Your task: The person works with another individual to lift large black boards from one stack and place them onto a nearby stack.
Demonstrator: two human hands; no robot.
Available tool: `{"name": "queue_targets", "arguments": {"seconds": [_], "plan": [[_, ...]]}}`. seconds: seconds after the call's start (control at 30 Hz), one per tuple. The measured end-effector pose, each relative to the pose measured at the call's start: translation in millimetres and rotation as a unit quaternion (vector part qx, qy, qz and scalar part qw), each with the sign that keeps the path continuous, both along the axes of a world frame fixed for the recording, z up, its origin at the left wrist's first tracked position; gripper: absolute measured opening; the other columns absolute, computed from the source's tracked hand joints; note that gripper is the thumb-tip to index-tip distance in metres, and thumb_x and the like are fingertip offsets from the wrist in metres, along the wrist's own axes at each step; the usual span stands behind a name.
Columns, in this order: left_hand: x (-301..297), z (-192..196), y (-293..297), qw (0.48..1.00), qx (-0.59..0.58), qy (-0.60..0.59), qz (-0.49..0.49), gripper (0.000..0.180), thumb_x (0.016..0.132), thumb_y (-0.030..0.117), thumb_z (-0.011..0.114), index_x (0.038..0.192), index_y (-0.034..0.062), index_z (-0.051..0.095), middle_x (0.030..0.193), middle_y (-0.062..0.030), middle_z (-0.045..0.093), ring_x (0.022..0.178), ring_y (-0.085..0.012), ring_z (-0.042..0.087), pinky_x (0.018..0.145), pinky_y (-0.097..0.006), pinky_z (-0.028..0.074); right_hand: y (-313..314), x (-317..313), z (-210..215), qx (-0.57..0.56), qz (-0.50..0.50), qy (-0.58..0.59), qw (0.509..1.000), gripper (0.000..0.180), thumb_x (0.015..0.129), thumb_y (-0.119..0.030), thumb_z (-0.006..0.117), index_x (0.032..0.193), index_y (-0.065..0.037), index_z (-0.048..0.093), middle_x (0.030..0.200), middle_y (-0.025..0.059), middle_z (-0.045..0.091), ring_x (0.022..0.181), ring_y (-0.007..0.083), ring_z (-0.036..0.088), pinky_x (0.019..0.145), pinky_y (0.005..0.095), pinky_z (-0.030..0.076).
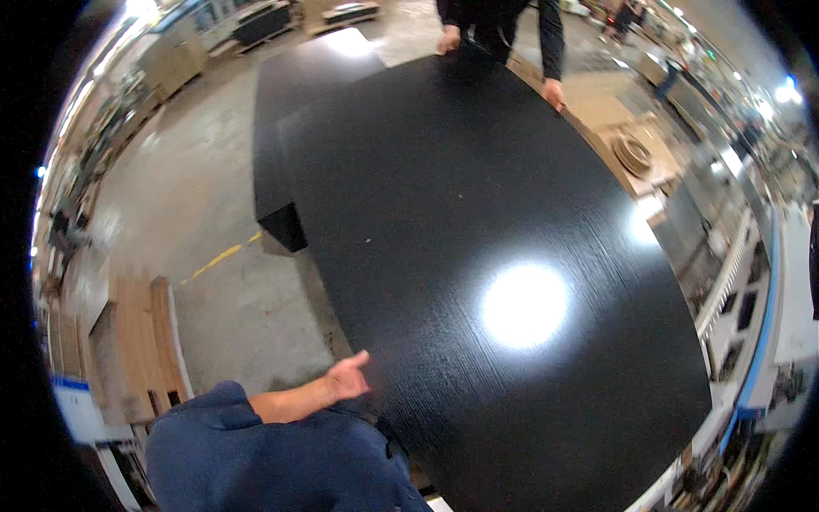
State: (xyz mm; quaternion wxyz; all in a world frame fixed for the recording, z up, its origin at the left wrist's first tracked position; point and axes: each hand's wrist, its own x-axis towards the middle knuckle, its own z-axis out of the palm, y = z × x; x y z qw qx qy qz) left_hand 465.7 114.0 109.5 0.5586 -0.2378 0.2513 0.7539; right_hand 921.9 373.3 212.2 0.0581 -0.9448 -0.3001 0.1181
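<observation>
One large black panel lies broad face up right in front of you, running from your body out to a co-worker at the far end. One of your two hands shows: your left hand is at the panel's left edge near you, thumb raised and pointing in over the face; the other fingers are not clear enough to tell whether they close on the edge. Your right hand is out of view, so its state cannot be told. Two co-worker's hands are at the far end, one at the far edge and one further along the right side. The panel's face is dark and glossy, with fine streaks across its nearer half, two small pale specks and one big round glare spot. Beyond its left edge lies one more black slab, partly covered by the panel in your view. Grey concrete floor with one yellow line spreads along your left, the widest open stretch, bounded nearer you by a stack of brown boards. The right side is tighter: one brown ring-shaped coil sits on cardboard beyond that edge, and machinery with a blue strip runs close alongside the nearer part.
</observation>
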Motion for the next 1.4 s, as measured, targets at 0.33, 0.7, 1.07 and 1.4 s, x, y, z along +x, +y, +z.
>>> {"name": "queue_targets", "arguments": {"seconds": [0.33,0.7,1.07,1.4], "plan": [[55,-18,25,0.994,-0.018,-0.100,-0.024,0.044,0.081,0.032,0.057,0.115,0.0069,0.045,0.118,-0.0063,0.049,0.109,-0.0243,0.045,0.093,-0.040,0.034,82,112,-58,-0.044,0.024,-0.033,0.998,0.069,0.081,-0.060,0.022,0.132,-0.013,0.022,0.135,0.0217,0.022,0.121,0.0413,0.024,0.095,0.0560,0.021],[-36,-71,11,0.993,-0.032,-0.009,0.114,0.055,0.082,0.040,0.051,0.121,0.0020,0.039,0.127,-0.0119,0.040,0.118,-0.0281,0.034,0.100,-0.042,0.023,121,-22,-19,-0.042,0.250,0.206,0.945,0.066,0.083,-0.051,0.038,0.127,-0.001,0.031,0.128,0.0229,0.033,0.113,0.0388,0.036,0.090,0.0516,0.031],[-260,-127,-75,0.964,-0.149,0.085,0.201,0.055,0.077,0.025,0.061,0.121,0.0000,0.039,0.129,-0.0132,0.038,0.120,-0.0281,0.032,0.101,-0.042,0.019,90,-197,-132,0.093,0.401,0.467,0.783,0.030,0.077,-0.024,0.061,0.086,0.003,0.054,0.083,0.0110,0.056,0.070,0.0222,0.052,0.066,0.0375,0.044],[-358,-176,-183,0.913,-0.330,0.181,0.154,0.038,0.074,0.013,0.063,0.107,-0.0004,0.049,0.102,-0.0114,0.056,0.087,-0.0239,0.056,0.076,-0.035,0.045,-78,-389,-209,-0.203,0.194,0.419,0.863,0.074,0.074,-0.052,0.057,0.119,0.002,0.034,0.109,0.0177,0.049,0.083,0.0289,0.052,0.058,0.0489,0.042]]}}
